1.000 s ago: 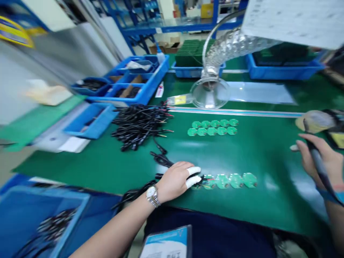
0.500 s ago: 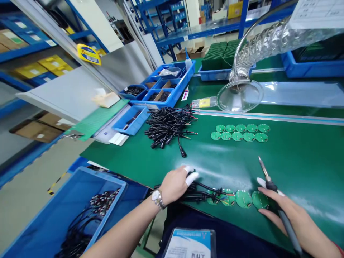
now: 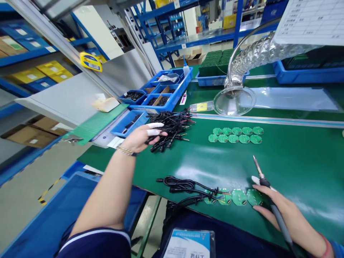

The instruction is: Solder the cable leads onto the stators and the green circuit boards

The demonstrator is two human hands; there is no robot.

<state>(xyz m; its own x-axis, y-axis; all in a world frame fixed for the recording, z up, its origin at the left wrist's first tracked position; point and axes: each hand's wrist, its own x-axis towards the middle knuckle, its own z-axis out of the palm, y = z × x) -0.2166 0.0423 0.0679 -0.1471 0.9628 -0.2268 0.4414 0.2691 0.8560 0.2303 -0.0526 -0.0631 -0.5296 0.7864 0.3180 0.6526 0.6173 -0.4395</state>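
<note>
My left hand (image 3: 143,136), with white covers on two fingers, is at the edge of the pile of black cables (image 3: 172,123). Its fingers are curled round a black cable, mostly hidden by the hand and the pile. A soldering iron (image 3: 268,190) sits in my right hand (image 3: 285,208), tip pointing up and away. Just left of that hand lies a row of round green circuit boards (image 3: 239,197). Several black cables (image 3: 182,183), one coiled, lie at the table's front edge, their coloured wire ends over the left boards.
Two rows of round boards (image 3: 233,139) lie farther back, below a clear fume hood (image 3: 234,101) on a foil duct. Blue parts trays (image 3: 172,102) stand at the back left. A large blue bin (image 3: 77,186) is low on the left.
My left hand has left the cables at the front edge and moved up and left to the pile. The loose cable lying in front of the pile is gone from its spot.
</note>
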